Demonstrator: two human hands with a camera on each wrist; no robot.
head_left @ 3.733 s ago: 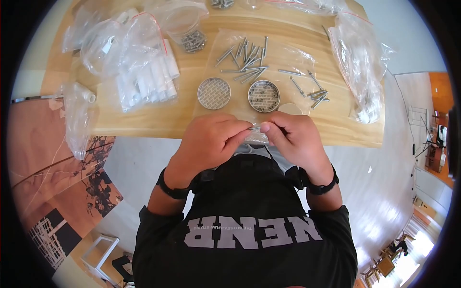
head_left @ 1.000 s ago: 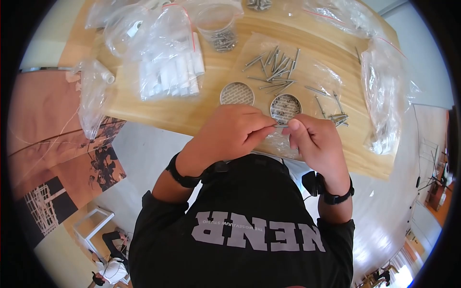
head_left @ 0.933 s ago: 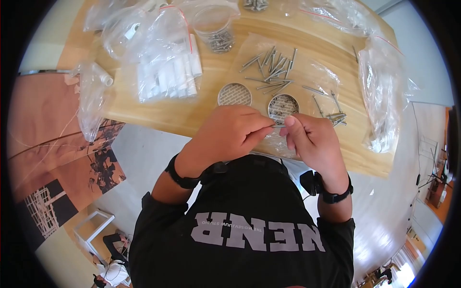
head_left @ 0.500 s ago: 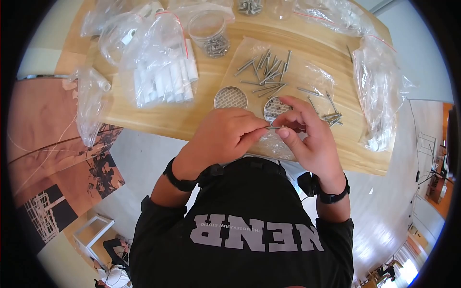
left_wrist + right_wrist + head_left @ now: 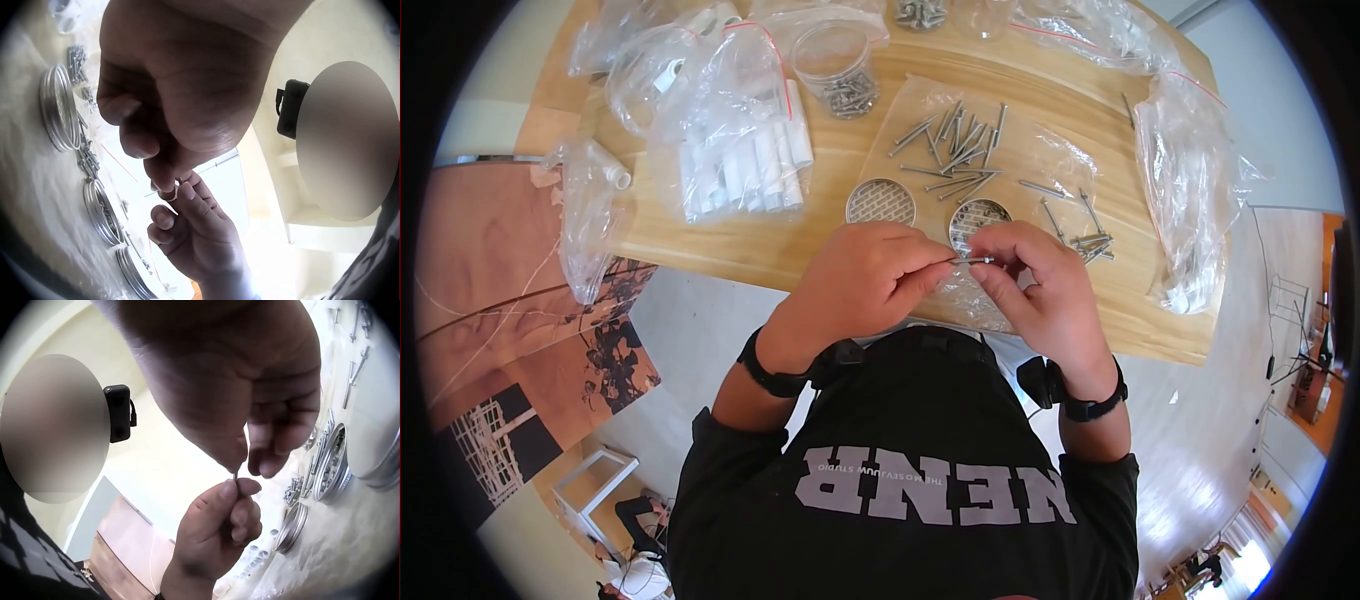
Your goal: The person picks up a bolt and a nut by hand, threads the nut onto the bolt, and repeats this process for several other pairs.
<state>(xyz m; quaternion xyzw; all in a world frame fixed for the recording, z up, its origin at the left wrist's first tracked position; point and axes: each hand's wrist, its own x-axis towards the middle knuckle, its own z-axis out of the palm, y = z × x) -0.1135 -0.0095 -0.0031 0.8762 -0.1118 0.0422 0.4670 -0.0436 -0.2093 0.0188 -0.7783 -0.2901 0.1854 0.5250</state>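
In the head view my left hand point(image 5: 870, 280) pinches a thin metal bolt point(image 5: 970, 261) between thumb and forefinger, its length lying sideways towards the right. My right hand point(image 5: 1045, 285) has its thumb and forefinger at the bolt's far end, where a small thicker piece shows. The right wrist view shows the bolt point(image 5: 235, 477) as a short shank between the two hands' fingertips. Just beyond the hands is a round tin lid point(image 5: 980, 222) with small metal nuts in it, partly covered by the right fingers. A similar lid point(image 5: 880, 203) stands to its left.
Loose bolts point(image 5: 960, 150) lie on a clear plastic sheet. A clear cup point(image 5: 835, 70) of metal hardware stands behind. White tubes point(image 5: 750, 170) in bags lie left; another plastic bag point(image 5: 1190, 200) lies right. The wooden table's front edge point(image 5: 730, 278) is close to my body.
The view has turned, then steadied. Both hands stay together at the bolt. My right fingers lift away from it, then come back down to its end, where more of the shank shows.
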